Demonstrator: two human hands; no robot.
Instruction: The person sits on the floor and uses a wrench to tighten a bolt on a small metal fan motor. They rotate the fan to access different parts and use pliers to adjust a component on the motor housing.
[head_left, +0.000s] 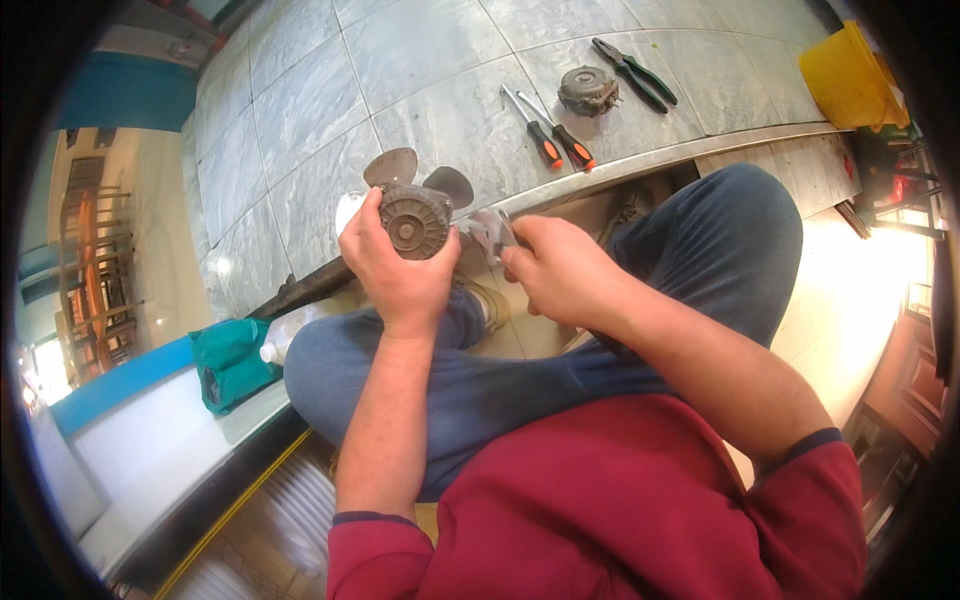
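My left hand (397, 277) grips a dirty round fan motor (409, 229), its ribbed back facing up. Grey metal fan blades (394, 166) stick out behind the motor. To the right, my right hand (551, 259) is closed on a blurred, shiny metal piece (491, 232) beside the blades; its exact kind is unclear. On the tiled surface (442, 105) two screwdrivers with black and orange handles (559, 142) lie side by side. Just beyond them sits a second small motor (589, 90), and combination pliers with dark green handles (637, 75) rest to its right.
A metal edge strip (660, 156) borders the tiled surface near my knees. A yellow bucket (847, 79) stands at the upper right. A green bag (229, 364) and a white plastic bottle (281, 341) are by my left knee.
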